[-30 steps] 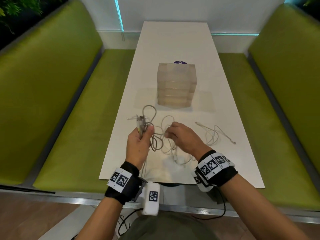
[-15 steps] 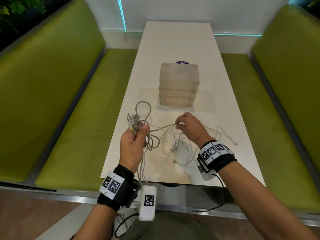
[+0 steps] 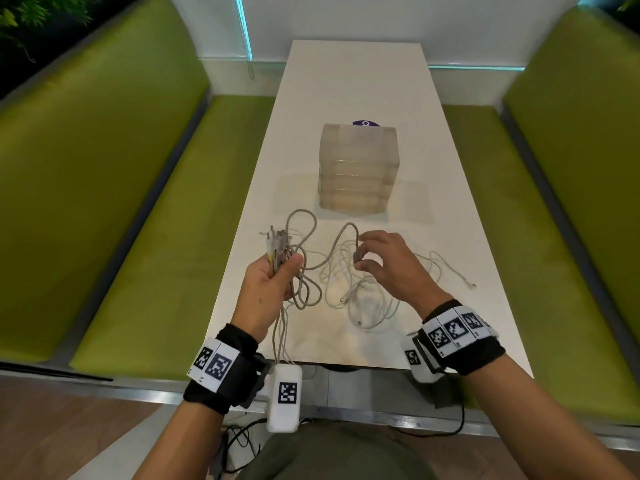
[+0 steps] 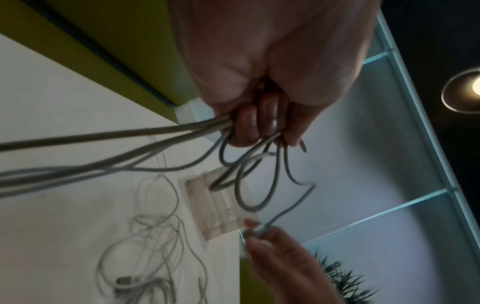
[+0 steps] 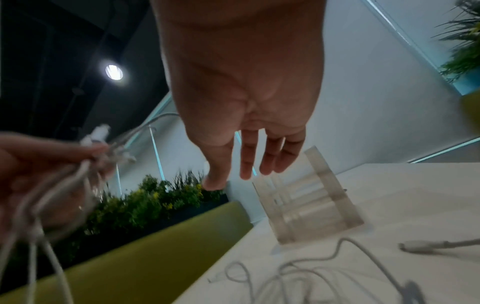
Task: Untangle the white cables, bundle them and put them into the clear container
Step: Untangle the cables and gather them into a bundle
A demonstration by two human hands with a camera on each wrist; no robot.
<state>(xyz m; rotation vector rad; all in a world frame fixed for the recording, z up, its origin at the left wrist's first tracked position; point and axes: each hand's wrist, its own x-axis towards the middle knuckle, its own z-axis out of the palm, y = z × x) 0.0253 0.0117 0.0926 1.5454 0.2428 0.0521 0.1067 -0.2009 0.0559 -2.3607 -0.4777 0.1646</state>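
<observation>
My left hand [image 3: 273,282] grips a bunch of white cable ends [image 3: 277,244], their connectors sticking up and the strands hanging off the table's near edge. One strand arcs from this bunch to my right hand [image 3: 381,261], which pinches its connector [image 3: 358,254] between thumb and index fingertip above the table; the left wrist view shows that pinch [image 4: 257,228]. In the right wrist view the other fingers [image 5: 270,158] are straight. More tangled white cables [image 3: 367,299] lie below my right hand. The clear container [image 3: 358,168] stands behind both hands.
The long white table [image 3: 346,81] runs away from me between two green benches [image 3: 138,202] [image 3: 519,202]. A loose cable end [image 3: 450,268] trails to the right of the tangle. A purple sticker [image 3: 365,123] shows behind the container.
My right hand drew one cable end out of the tangle and lifted it; that strand was taut half a second ago and now arcs slack. My left hand kept its hold on the bunch.
</observation>
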